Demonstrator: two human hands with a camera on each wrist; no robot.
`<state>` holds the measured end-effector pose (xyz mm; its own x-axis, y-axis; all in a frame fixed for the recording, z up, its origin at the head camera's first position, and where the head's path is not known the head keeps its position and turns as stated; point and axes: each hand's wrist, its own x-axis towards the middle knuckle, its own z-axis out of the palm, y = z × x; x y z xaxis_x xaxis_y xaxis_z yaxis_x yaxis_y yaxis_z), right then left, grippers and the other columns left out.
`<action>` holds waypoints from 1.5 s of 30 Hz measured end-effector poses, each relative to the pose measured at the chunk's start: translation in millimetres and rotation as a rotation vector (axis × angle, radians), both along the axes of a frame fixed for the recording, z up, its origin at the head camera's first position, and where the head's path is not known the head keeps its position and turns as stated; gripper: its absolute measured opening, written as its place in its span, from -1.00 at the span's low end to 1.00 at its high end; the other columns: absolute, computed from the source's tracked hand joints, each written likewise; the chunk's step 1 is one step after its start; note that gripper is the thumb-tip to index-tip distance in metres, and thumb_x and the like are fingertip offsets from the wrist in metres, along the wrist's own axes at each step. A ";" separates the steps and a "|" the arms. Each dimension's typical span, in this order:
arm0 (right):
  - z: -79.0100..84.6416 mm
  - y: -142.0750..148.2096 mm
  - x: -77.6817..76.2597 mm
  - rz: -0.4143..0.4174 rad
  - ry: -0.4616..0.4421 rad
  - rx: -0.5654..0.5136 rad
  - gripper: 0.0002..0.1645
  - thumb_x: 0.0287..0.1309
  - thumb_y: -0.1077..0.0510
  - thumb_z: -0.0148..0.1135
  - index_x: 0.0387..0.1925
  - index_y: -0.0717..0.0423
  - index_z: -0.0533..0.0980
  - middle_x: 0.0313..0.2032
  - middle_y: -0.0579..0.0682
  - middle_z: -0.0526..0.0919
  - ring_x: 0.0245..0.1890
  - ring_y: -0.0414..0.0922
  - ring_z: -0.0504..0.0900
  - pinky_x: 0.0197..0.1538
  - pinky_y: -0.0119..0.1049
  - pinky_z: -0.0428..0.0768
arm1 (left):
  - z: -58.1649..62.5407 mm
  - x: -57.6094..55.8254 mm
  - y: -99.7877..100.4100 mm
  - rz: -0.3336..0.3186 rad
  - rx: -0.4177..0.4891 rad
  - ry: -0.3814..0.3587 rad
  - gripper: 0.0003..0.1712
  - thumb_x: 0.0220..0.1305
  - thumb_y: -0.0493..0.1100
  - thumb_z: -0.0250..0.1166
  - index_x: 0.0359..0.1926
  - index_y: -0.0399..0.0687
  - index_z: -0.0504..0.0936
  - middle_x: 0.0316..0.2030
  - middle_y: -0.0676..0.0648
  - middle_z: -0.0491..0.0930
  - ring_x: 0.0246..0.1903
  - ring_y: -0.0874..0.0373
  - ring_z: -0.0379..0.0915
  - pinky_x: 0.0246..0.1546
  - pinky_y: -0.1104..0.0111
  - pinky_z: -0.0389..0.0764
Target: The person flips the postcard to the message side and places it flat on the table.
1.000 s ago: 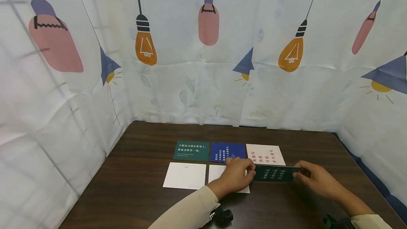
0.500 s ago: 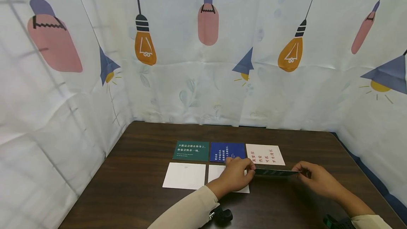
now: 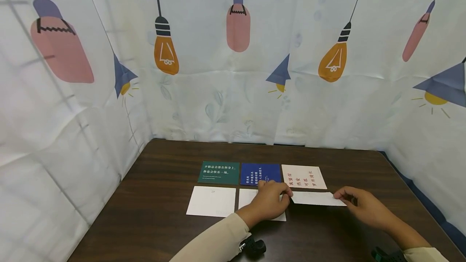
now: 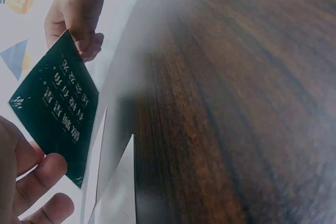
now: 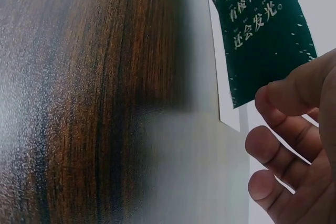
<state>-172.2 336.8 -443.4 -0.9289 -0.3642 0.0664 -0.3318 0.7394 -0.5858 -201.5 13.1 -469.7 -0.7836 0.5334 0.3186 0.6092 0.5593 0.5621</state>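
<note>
pinching held card (image 3: 316, 198) by opposite ends with left hand (image 3: 267, 199) and right hand (image 3: 364, 205), tilted over table (image 3: 145, 197) near red-lettered card (image 3: 305, 177). hiding green face (image 4: 60, 106) from head view. covering part of white card (image 3: 245, 198) and blue card (image 3: 255, 170) with left hand.

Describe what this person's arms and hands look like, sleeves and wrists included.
The left hand and right hand are ungloved. The left sleeve is plain cream; the right sleeve, mostly cut off, matches. The left wrist has a black device with a shiny metallic bit; the right, a dark device with some green.
</note>
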 end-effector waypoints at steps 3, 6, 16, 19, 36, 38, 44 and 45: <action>-0.4 0.0 0.5 0.006 -0.004 -0.009 -0.82 0.44 0.24 0.20 -0.01 0.02 0.62 -0.07 -0.08 0.68 -0.42 -0.32 0.48 -0.39 -0.32 0.50 | -0.2 -0.1 0.8 0.005 -0.007 -0.010 -0.82 0.40 -0.18 0.20 -0.20 0.15 0.74 -0.29 0.30 0.66 -0.30 0.39 0.36 -0.06 0.17 0.17; -0.8 0.1 1.2 0.014 0.001 -0.014 -0.82 0.46 0.23 0.19 0.00 0.03 0.62 -0.07 -0.08 0.68 -0.42 -0.33 0.46 -0.39 -0.33 0.49 | -0.2 -0.1 0.9 0.008 -0.015 -0.018 -0.81 0.43 -0.15 0.18 -0.18 0.15 0.74 -0.28 0.30 0.66 -0.27 0.40 0.37 -0.05 0.17 0.17; -1.3 3.3 1.0 0.054 0.013 -0.017 -0.78 0.51 0.18 0.14 0.05 0.01 0.62 -0.04 -0.07 0.68 -0.32 -0.36 0.51 -0.35 -0.32 0.50 | -0.1 -0.1 -0.5 -0.012 -0.035 0.003 -0.83 0.47 -0.03 0.19 -0.19 0.17 0.72 -0.30 0.34 0.61 -0.28 0.41 0.34 -0.09 0.18 0.14; -2.4 5.4 0.4 0.058 0.005 -0.009 -0.77 0.53 0.17 0.10 0.07 0.00 0.62 0.00 -0.06 0.67 -0.18 -0.36 0.56 -0.25 -0.30 0.56 | -0.6 0.0 0.0 -0.014 -0.058 0.018 -0.84 0.46 0.00 0.21 -0.19 0.19 0.71 -0.31 0.37 0.60 -0.28 0.41 0.33 -0.11 0.20 0.13; -15.6 3.6 1.3 0.036 -0.002 0.017 -0.72 0.39 0.01 0.31 0.03 0.02 0.61 -0.17 -0.21 0.66 -0.29 -0.37 0.53 -0.31 -0.34 0.53 | -3.1 -0.3 3.8 -0.017 -0.196 0.061 -0.81 0.35 0.05 0.37 -0.07 0.24 0.79 -0.24 0.39 0.65 -0.20 0.37 0.37 -0.12 0.19 0.15; -16.8 3.4 1.8 0.033 0.001 0.023 -0.71 0.38 -0.01 0.32 0.04 0.01 0.61 -0.18 -0.23 0.65 -0.29 -0.37 0.53 -0.30 -0.34 0.53 | -3.5 -0.3 4.2 -0.015 -0.215 0.067 -0.79 0.33 0.06 0.38 -0.06 0.25 0.79 -0.23 0.38 0.66 -0.19 0.36 0.37 -0.12 0.19 0.15; -19.0 2.7 3.6 0.028 -0.015 0.014 -0.63 0.35 -0.01 0.36 0.08 0.06 0.59 -0.26 -0.17 0.61 -0.34 -0.36 0.49 -0.33 -0.34 0.51 | -2.7 1.0 4.9 -0.017 -0.252 0.081 -0.80 0.31 0.08 0.40 -0.08 0.27 0.79 -0.25 0.37 0.66 -0.16 0.35 0.38 -0.12 0.20 0.14; -19.2 2.5 3.8 0.028 -0.014 0.015 -0.62 0.34 -0.01 0.36 0.09 0.07 0.59 -0.27 -0.16 0.60 -0.34 -0.35 0.49 -0.33 -0.34 0.50 | -2.6 1.4 5.0 -0.017 -0.256 0.081 -0.80 0.31 0.08 0.40 -0.08 0.27 0.79 -0.26 0.37 0.66 -0.16 0.35 0.38 -0.12 0.20 0.14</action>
<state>-168.4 339.4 -462.6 -0.9190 -0.3913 0.0481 -0.3448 0.7385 -0.5794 -200.1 18.0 -472.3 -0.7513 0.6175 0.2330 0.6571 0.6665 0.3522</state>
